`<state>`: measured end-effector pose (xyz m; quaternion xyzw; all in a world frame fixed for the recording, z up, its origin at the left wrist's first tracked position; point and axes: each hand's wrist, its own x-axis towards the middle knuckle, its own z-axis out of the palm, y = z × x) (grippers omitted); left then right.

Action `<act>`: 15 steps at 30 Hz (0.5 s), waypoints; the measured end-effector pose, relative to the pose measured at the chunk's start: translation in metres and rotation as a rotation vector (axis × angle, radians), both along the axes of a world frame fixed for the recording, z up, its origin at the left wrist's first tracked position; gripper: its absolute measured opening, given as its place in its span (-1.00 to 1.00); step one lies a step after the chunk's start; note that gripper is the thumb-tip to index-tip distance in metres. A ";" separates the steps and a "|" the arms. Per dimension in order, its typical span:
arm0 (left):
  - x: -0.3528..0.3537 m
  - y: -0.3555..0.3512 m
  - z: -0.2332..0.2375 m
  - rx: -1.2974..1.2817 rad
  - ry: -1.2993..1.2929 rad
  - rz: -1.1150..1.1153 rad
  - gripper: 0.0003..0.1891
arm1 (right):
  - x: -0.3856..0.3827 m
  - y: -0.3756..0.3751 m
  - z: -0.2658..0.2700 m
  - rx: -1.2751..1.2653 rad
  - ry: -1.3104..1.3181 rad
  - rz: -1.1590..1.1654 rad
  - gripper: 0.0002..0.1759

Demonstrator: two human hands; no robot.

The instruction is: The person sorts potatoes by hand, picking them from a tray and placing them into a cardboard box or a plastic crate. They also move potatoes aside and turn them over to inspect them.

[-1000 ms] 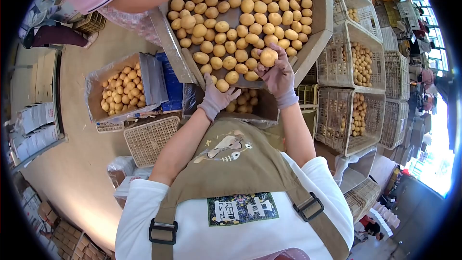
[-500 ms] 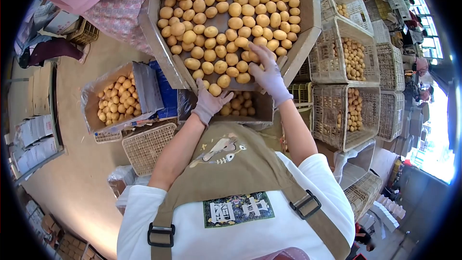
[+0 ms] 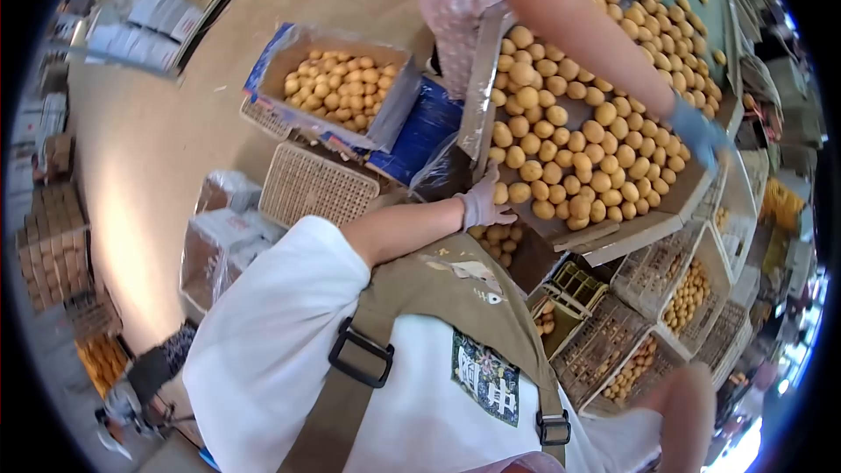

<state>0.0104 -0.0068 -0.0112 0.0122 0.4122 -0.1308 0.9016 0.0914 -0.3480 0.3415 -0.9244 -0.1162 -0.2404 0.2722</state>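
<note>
My left hand [image 3: 482,203], in a pale glove, rests at the front opening of a sorting tray [image 3: 480,79]. Its fingers are apart, beside one round yellow-tan fruit [image 3: 500,193] at the tray's edge. Many more such fruits [image 3: 604,158] cover the tray. Just below the hand, a lined box [image 3: 536,263] under the opening holds more of them. My right forearm [image 3: 688,416] is bent at the lower right; the hand itself is out of view.
A co-worker's blue-gloved hand [image 3: 696,130] reaches over the tray's right side. At left stand a filled carton [image 3: 263,79] and an upturned plastic crate [image 3: 315,184]. Stacked crates [image 3: 596,346] with fruits are at right. A plastic-wrapped box [image 3: 215,250] sits lower left.
My view has turned left. My right hand has left the fruits and gone out of view at the lower right. A co-worker's arm now spans the tray. My left hand stays by the opening.
</note>
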 end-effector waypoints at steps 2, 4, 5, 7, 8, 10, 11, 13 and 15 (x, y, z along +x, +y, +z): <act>-0.002 0.001 0.015 -0.006 0.067 0.001 -0.06 | -0.002 -0.009 -0.004 0.015 0.028 0.006 -0.73; -0.002 0.004 0.007 -0.004 -0.032 -0.033 -0.07 | -0.002 -0.013 -0.003 0.010 0.035 0.008 -0.73; -0.002 0.005 0.003 -0.015 -0.100 -0.055 -0.07 | -0.004 -0.014 -0.002 0.006 0.041 0.004 -0.72; -0.002 0.002 0.011 0.025 -0.048 -0.020 -0.07 | -0.005 -0.018 -0.002 0.010 0.053 0.002 -0.72; -0.003 0.003 0.012 0.027 -0.044 -0.021 -0.08 | -0.006 -0.020 -0.003 0.008 0.056 -0.003 -0.72; -0.004 0.003 0.011 0.004 -0.069 -0.006 -0.11 | -0.007 -0.024 -0.001 0.011 0.059 -0.011 -0.71; -0.006 0.004 0.009 -0.008 -0.108 -0.002 -0.12 | -0.007 -0.025 0.000 0.015 0.059 -0.013 -0.71; -0.005 0.002 0.012 0.019 -0.058 0.007 -0.13 | -0.005 -0.027 -0.001 0.022 0.066 -0.013 -0.70; -0.006 0.004 0.022 0.050 -0.065 -0.016 -0.12 | -0.006 -0.029 -0.001 0.025 0.070 -0.023 -0.69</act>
